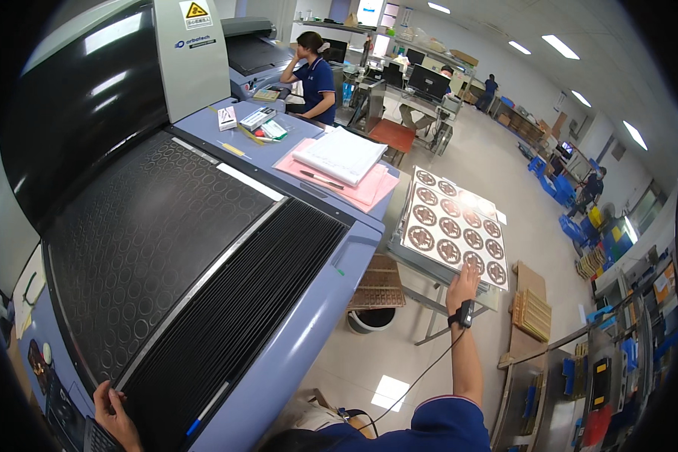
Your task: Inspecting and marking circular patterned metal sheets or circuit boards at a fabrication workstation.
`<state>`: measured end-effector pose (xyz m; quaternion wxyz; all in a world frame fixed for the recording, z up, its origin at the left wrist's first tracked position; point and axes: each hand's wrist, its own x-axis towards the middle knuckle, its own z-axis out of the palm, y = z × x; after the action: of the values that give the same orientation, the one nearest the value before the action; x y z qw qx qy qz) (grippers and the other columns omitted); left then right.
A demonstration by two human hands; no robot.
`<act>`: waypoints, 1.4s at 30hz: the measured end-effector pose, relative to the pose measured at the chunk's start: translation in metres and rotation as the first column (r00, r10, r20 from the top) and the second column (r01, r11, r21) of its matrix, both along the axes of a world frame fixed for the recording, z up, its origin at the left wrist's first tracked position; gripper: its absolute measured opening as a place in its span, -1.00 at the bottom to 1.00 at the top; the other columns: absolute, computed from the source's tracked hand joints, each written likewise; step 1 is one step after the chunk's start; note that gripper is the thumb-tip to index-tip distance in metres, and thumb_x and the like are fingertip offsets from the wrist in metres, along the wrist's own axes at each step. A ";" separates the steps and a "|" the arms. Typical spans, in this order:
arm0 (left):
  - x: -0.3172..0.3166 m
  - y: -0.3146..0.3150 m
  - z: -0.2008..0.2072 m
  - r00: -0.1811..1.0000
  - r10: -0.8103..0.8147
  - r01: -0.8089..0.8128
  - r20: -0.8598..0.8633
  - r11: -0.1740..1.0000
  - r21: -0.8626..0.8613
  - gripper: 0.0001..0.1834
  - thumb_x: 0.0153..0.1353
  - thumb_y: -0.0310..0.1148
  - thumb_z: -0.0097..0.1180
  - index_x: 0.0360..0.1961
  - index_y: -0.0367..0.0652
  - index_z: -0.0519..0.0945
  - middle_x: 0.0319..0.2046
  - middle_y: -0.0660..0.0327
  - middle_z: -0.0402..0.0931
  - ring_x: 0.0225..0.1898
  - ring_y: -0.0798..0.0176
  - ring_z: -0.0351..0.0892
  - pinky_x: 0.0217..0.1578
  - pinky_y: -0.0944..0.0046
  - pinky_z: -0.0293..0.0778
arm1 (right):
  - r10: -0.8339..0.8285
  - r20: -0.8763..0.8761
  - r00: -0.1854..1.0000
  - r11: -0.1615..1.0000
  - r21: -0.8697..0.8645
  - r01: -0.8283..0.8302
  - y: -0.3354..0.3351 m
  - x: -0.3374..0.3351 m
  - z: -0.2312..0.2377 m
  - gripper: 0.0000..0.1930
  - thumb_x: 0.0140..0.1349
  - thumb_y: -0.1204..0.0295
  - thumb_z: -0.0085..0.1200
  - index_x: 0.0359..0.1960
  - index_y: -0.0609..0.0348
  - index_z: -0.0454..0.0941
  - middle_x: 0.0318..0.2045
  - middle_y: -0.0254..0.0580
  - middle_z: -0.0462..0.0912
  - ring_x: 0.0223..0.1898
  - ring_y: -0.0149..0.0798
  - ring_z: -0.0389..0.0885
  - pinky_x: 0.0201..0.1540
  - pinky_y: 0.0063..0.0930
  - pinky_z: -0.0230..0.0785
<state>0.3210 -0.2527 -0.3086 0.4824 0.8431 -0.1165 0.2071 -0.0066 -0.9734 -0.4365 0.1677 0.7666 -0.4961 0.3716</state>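
Observation:
My right hand [464, 290] reaches out to a white panel [438, 260] printed with rows of dark brown round patterns. Its fingers are stretched out over the near edge of the panel, and a dark device is strapped to the wrist. The panel lies on top of a stack on a small metal-legged table. At the lower left, my left hand [114, 416] is beside the near corner of the machine's black bed [158, 241]. Its fingers are loosely bent, with a gap at the thumb, and nothing shows in them. Faint rings cover the bed.
The blue-grey machine [316, 301] has a dark curved hood [90, 83] and ribbed black bellows [241, 290]. Papers [340, 154], a pen and small boxes lie on its far ledge. A bucket [371, 320] stands beneath. A seated person [316, 87] is beyond; racks [603, 377] line the right.

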 end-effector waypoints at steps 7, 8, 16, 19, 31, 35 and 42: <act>-0.007 -0.004 -0.002 0.994 -0.105 0.104 0.025 0.994 0.046 -0.81 0.43 -0.46 0.01 -0.06 -0.34 0.58 -0.39 0.23 0.52 -0.41 0.44 0.48 -0.40 0.41 0.43 | -0.418 0.865 0.277 0.556 0.485 -0.675 -0.013 0.027 0.006 -0.58 0.39 0.23 0.11 0.12 0.31 0.47 0.14 0.01 0.51 0.00 0.02 0.63 0.14 0.00 0.44; -0.008 -0.008 -0.002 0.993 -0.115 0.114 0.022 0.993 0.035 -0.81 0.43 -0.46 0.01 -0.06 -0.34 0.58 -0.39 0.23 0.52 -0.41 0.44 0.48 -0.40 0.41 0.43 | -0.545 0.836 -0.068 0.555 0.298 -0.777 -0.035 0.017 0.001 -0.52 0.39 0.12 0.12 0.22 0.10 0.42 0.09 -0.10 0.55 0.01 -0.13 0.59 0.15 -0.13 0.44; -0.018 -0.024 0.008 0.995 -0.099 0.099 0.015 0.995 -0.008 -0.82 0.38 -0.53 0.01 -0.08 -0.35 0.60 -0.42 0.10 0.58 -0.40 0.33 0.59 -0.35 0.36 0.48 | -0.398 0.847 -0.353 0.665 0.002 -0.747 -0.108 -0.001 0.057 -0.77 0.36 0.52 -0.04 0.02 0.10 0.49 -0.01 -0.16 0.62 -0.01 -0.15 0.61 0.00 -0.08 0.55; -0.018 -0.027 0.008 0.990 -0.134 0.135 0.041 0.991 -0.017 -0.83 0.35 -0.56 0.03 -0.09 -0.37 0.59 -0.44 0.13 0.58 -0.40 0.34 0.59 -0.36 0.37 0.48 | -0.191 0.921 -0.339 0.730 -0.098 -0.677 -0.111 0.004 0.137 -0.80 0.29 0.64 -0.02 -0.06 0.36 0.45 -0.11 -0.02 0.60 -0.06 -0.04 0.64 0.07 0.01 0.56; -0.036 -0.034 0.018 0.979 -0.177 0.183 0.100 0.982 -0.048 -0.83 0.23 -0.58 0.15 -0.15 -0.34 0.65 -0.46 0.13 0.66 -0.43 0.30 0.67 -0.33 0.35 0.55 | 0.023 0.887 -0.462 0.073 -0.462 -0.884 0.225 0.119 0.233 -0.61 0.46 0.54 -0.06 0.28 0.22 0.30 0.14 -0.08 0.54 0.07 -0.21 0.61 0.06 -0.24 0.61; -0.045 -0.034 0.023 0.969 -0.206 0.214 0.133 0.976 -0.048 -0.82 0.19 -0.58 0.19 -0.17 -0.33 0.67 -0.45 0.07 0.68 -0.42 0.25 0.70 -0.33 0.33 0.55 | -0.032 0.917 -0.398 -0.228 -0.395 -0.890 0.281 0.155 0.242 -0.60 0.47 0.49 -0.06 0.29 0.22 0.26 0.11 -0.06 0.56 0.02 -0.25 0.65 -0.03 -0.40 0.67; -0.026 -0.010 0.010 0.897 -0.440 0.384 0.032 0.743 -0.547 -0.38 0.47 0.05 -0.11 0.19 -0.34 0.43 -0.22 0.06 0.64 -0.27 0.26 0.67 -0.19 0.33 0.56 | -0.100 0.967 -0.233 -0.517 -0.251 -0.818 0.360 0.209 0.204 -0.61 0.40 0.53 0.03 0.24 0.16 0.31 -0.08 -0.21 0.60 -0.23 -0.40 0.63 -0.26 -0.54 0.54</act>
<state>0.2952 -0.2632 -0.2988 0.7389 0.6347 -0.2127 0.0775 0.2025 -0.6134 -0.2326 -0.8354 0.4782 0.1031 0.2505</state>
